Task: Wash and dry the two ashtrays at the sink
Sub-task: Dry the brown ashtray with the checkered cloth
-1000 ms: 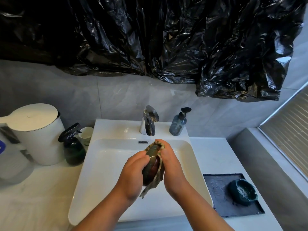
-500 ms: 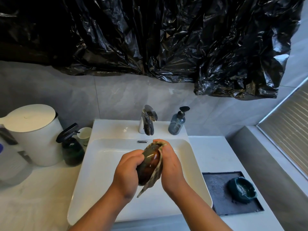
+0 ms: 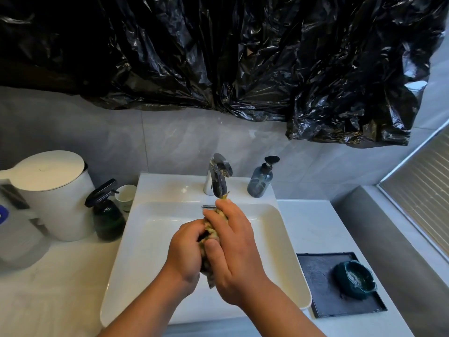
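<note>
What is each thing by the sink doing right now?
Olive-brown cloth: bunched between both hands; what it wraps is hidden.
Left hand: grips that cloth.
Right hand: grips it too, over the white sink basin.
Chrome tap: no water seen running.
Teal ceramic ashtray: upright on the black tray, untouched.
Blue pump bottle: upright.
White lidded bin: lid shut.

text: none legible | labels, brands — none legible | numbers, signs — none legible
</note>
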Demonstrator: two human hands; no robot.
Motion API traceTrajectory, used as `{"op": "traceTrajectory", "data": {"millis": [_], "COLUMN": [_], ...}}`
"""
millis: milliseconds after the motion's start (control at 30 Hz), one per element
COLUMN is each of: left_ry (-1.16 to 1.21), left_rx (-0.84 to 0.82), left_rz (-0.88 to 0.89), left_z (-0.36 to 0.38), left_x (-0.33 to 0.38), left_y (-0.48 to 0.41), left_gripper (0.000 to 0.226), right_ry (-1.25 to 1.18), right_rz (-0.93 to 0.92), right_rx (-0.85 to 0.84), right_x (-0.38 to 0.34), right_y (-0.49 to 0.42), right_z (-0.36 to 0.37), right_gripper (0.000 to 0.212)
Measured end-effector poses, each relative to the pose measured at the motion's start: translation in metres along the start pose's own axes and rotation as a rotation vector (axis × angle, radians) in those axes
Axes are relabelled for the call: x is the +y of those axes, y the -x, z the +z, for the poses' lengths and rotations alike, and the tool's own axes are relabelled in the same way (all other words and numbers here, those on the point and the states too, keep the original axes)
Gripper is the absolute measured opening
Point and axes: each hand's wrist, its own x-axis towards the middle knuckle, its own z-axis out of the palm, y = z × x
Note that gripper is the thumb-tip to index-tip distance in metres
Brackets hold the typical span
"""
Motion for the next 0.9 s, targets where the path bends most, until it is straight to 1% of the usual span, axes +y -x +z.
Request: {"op": "traceTrajectory", "data": {"millis": [33, 100, 200, 300, 367, 433, 533, 567, 667, 700, 767, 800, 833, 867, 900], "left_ry": [-0.005, -0.022, 0.016, 0.145, 0.217, 0.24, 0.22, 0.193, 0.049, -0.013, -0.178, -0.316, -0.473, -0.552, -0.534], "left_rx": [-0.008, -0.027, -0.003, 0.044, 0.07, 0.092, 0.065, 0.048, -0.003, -0.025, -0.042, -0.038, -0.008, 0.05, 0.081], "left_rz": [0.014, 0.041, 0.053, -0.043, -0.1, -0.132, -0.176, -0.185, -0.189, -0.179, -0.117, -0.062, -0.01, 0.021, 0.013], "left_z": [-0.001, -0.003, -0.004, -0.003, -0.001, -0.002, -0.002, -0.002, 0.001, 0.002, 0.007, 0.009, 0.01, 0.01, 0.01], "left_x": [-0.001, -0.001, 0.002, 0.0, -0.001, -0.003, 0.001, 0.002, 0.005, 0.005, 0.006, 0.005, 0.004, 0.002, 0.0], "left_y": [-0.001, 0.0, 0.002, 0.002, 0.002, 0.0, 0.0, 0.0, 0.001, 0.001, 0.0, -0.003, -0.006, -0.007, -0.008], "left_gripper": [0.042, 0.038, 0.046, 0.043, 0.046, 0.048, 0.046, 0.045, 0.042, 0.04, 0.037, 0.037, 0.037, 0.038, 0.041], "right_ry": [0.009, -0.027, -0.169, -0.297, -0.267, -0.234, -0.307, -0.39, -0.765, -0.889, -1.096, -1.14, -1.132, -1.08, -1.006], "right_rz": [-0.023, -0.011, 0.106, 0.27, 0.287, 0.296, 0.368, 0.416, 0.567, 0.631, 0.772, 0.824, 0.837, 0.817, 0.781], "right_rx": [-0.012, -0.056, -0.072, -0.073, -0.071, -0.095, -0.185, -0.2, -0.18, -0.169, -0.134, -0.103, -0.077, -0.058, -0.043], "right_x": [0.0, 0.003, 0.011, 0.009, 0.006, 0.002, 0.0, 0.002, 0.009, 0.011, 0.014, 0.013, 0.012, 0.011, 0.01], "right_y": [-0.003, -0.01, -0.014, -0.011, -0.007, -0.006, -0.006, -0.007, -0.006, -0.004, -0.001, 0.0, 0.001, 0.0, -0.001], "right_z": [-0.003, -0.009, -0.016, -0.013, -0.009, -0.01, -0.011, -0.011, -0.008, -0.006, 0.0, 0.003, 0.005, 0.006, 0.007], "right_gripper": [0.047, 0.048, 0.051, 0.057, 0.061, 0.066, 0.086, 0.087, 0.068, 0.067, 0.074, 0.078, 0.078, 0.077, 0.074]}}
